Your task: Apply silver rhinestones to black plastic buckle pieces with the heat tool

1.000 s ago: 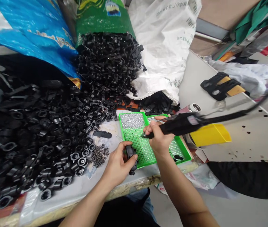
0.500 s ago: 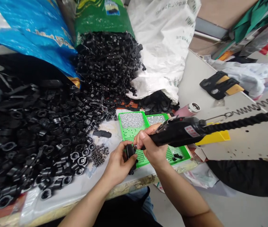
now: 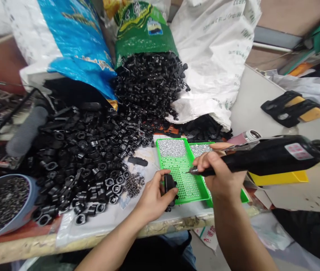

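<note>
My left hand is closed around a small black plastic part, held upright at the near left edge of a green perforated tray. In my right hand is a black electric screwdriver, lying nearly level, its thin bit pointing left over the tray. A gap separates the bit from the black part. Small silvery screws fill the far end of the tray, and others sit in its holes. My fingers hide some of the black part.
Black plastic parts are heaped on the left, beside a blue tub of small pieces. Small metal pieces lie near my left hand. Behind stand a green sack and a white sack. A pink flask stands right.
My right hand has drawn the screwdriver back to the right, away from the black part. My left hand still holds that part. The camera view has shifted left.
</note>
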{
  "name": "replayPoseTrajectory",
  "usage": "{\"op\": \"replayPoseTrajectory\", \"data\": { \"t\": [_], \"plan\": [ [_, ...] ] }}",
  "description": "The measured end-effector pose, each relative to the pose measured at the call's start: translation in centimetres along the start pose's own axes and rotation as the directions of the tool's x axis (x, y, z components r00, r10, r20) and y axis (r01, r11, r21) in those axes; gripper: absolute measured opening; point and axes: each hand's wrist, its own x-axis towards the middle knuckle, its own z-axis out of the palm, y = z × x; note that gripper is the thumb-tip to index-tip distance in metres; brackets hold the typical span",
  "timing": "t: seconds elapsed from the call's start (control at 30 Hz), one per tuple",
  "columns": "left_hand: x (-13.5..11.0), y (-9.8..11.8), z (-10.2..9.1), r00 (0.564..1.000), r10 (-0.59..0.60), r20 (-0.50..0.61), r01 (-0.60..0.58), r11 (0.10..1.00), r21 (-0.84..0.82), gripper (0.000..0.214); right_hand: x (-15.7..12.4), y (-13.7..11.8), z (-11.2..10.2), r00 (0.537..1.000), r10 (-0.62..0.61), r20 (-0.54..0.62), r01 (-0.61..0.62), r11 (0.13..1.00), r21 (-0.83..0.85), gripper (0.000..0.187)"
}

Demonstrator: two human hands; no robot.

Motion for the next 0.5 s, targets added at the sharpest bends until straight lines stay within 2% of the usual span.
{"op": "replayPoseTrajectory", "data": {
  "t": [0.13, 0.2, 0.23, 0.3, 0.37, 0.43, 0.47, 0.5],
  "plan": [
    [-1.4, 1.6, -2.2, 0.998, 0.022, -0.056, -0.032, 0.983, -0.182, 0.055, 1.4, 0.8, -2.2, 0.997, -0.016, -0.078, -0.011, 0.943, -0.334, 0.039],
    [-2.3, 2.3, -4.1, 0.994, 0.03, -0.104, -0.051, 0.977, -0.206, 0.06, 1.4, 1.0, -2.2, 0.975, -0.152, -0.16, 0.069, 0.899, -0.433, 0.056],
    [-2.9, 2.6, -5.1, 0.99, 0.037, -0.138, -0.066, 0.976, -0.207, 0.064, 1.3, 0.8, -1.9, 0.94, -0.267, -0.212, 0.141, 0.87, -0.473, 0.065],
    [-3.9, 2.9, -7.1, 0.975, 0.061, -0.215, -0.105, 0.975, -0.198, 0.071, 0.9, 0.2, -1.1, 0.834, -0.491, -0.252, 0.287, 0.777, -0.561, 0.077],
    [-4.8, 3.0, -8.7, 0.952, 0.078, -0.295, -0.135, 0.975, -0.178, 0.074, 0.5, -0.6, -0.5, 0.761, -0.616, -0.202, 0.358, 0.659, -0.661, 0.085],
    [-5.5, 2.9, -9.7, 0.926, 0.087, -0.368, -0.154, 0.976, -0.156, 0.075, 0.2, -0.9, 0.0, 0.674, -0.709, -0.207, 0.362, 0.562, -0.744, 0.09],
    [-5.8, 2.9, -10.1, 0.911, 0.091, -0.402, -0.163, 0.976, -0.147, 0.075, 0.1, -0.7, 0.2, 0.67, -0.706, -0.231, 0.336, 0.565, -0.754, 0.091],
    [-6.1, 2.9, -10.3, 0.897, 0.095, -0.432, -0.171, 0.975, -0.141, 0.076, 0.0, -0.3, 0.7, 0.705, -0.668, -0.237, 0.311, 0.592, -0.743, 0.089]
  ]
}}
